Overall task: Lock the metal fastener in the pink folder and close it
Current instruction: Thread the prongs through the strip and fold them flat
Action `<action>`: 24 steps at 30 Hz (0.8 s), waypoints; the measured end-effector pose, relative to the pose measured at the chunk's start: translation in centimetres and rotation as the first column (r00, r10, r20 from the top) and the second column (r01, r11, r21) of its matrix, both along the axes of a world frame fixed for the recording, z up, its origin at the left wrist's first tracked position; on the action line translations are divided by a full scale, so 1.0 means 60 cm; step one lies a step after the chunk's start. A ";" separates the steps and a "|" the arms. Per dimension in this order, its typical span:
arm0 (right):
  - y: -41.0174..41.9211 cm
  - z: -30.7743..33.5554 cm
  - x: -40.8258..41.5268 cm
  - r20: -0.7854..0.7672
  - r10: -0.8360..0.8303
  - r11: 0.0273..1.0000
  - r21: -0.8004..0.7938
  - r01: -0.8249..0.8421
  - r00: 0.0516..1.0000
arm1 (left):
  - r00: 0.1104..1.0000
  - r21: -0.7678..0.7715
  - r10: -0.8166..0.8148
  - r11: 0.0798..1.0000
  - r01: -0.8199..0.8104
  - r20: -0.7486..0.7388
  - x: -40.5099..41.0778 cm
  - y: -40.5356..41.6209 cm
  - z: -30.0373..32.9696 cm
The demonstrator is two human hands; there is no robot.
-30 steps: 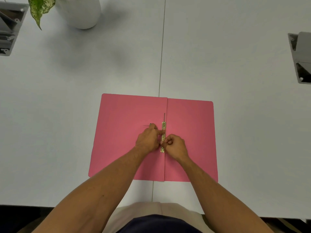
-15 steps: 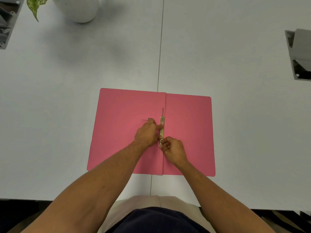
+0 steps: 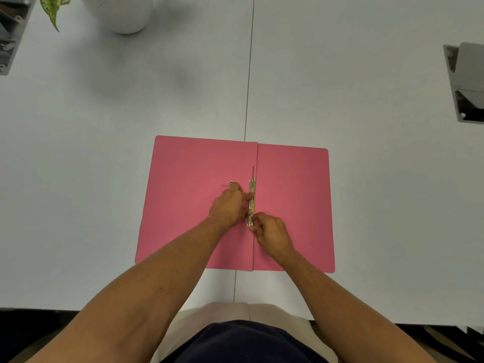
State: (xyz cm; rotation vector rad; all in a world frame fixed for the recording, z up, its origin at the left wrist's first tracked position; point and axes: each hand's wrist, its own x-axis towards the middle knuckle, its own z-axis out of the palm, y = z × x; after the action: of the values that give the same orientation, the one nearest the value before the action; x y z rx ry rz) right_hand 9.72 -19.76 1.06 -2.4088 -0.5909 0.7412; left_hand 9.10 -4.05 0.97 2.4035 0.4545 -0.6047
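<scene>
Pink folder (image 3: 188, 205) lies open flat on the white table (image 3: 104, 127), near edge, centred. Brass metal fastener (image 3: 251, 199) runs along the fold; its near end is covered by fingers. Left hand (image 3: 230, 205) presses on the bar's middle, fingers curled, thumb on the strip. Right hand (image 3: 272, 233) pinches at the near end; exact grasp hidden. Thin prong (image 3: 253, 172) points far. White pot (image 3: 123, 11) far left, cut off.
</scene>
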 end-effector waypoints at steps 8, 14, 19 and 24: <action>0.003 0.002 -0.003 -0.003 0.055 0.999 -0.001 -0.055 0.998 | 1.000 0.009 0.003 1.000 -0.003 0.007 0.000 0.000 0.000; 0.007 0.004 -0.007 0.068 0.181 0.979 -0.103 -0.174 0.981 | 1.000 0.012 -0.011 1.000 0.011 0.001 -0.002 0.000 0.000; 0.007 0.007 -0.014 0.166 0.278 0.949 -0.197 -0.245 0.946 | 1.000 0.019 -0.014 1.000 0.014 0.006 -0.002 -0.001 -0.003; 0.009 0.004 -0.020 0.131 0.167 0.976 -0.161 -0.145 0.977 | 1.000 0.022 -0.006 1.000 0.006 0.002 -0.004 -0.002 -0.003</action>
State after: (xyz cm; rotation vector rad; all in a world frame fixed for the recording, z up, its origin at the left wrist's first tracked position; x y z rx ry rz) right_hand 8.53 -19.24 1.31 -2.5940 -0.8181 0.7020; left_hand 8.88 -4.15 0.79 2.4265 0.4549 -0.6029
